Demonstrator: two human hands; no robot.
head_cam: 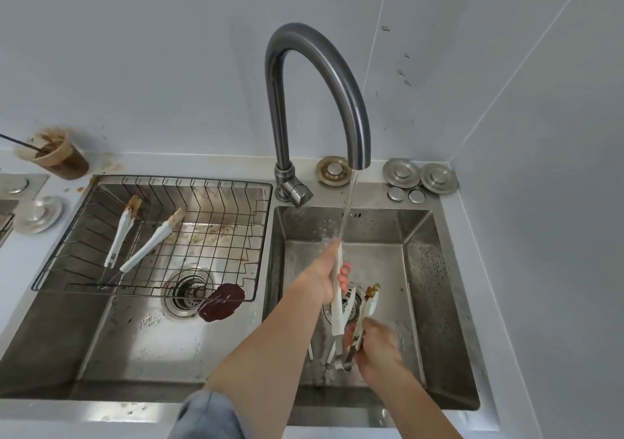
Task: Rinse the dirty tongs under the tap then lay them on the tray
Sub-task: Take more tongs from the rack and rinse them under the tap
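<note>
Water runs from the curved grey tap (358,128) into the right basin. My left hand (326,275) is closed around one white arm of the tongs (337,307), its upper end in the stream. My right hand (374,345) grips the hinge end low in the basin. The other arm's tip (371,291) carries brown dirt and points up beside the drain. A wire rack tray (189,182) rests over the left basin, holding two more dirty white tongs (123,232) (152,244).
A cup of brown liquid with a stick (59,155) stands on the counter at back left. A dark brown patch (221,302) lies in the left basin near its drain (187,291). Metal plugs and caps (418,175) sit behind the right basin. The wall corner is close on the right.
</note>
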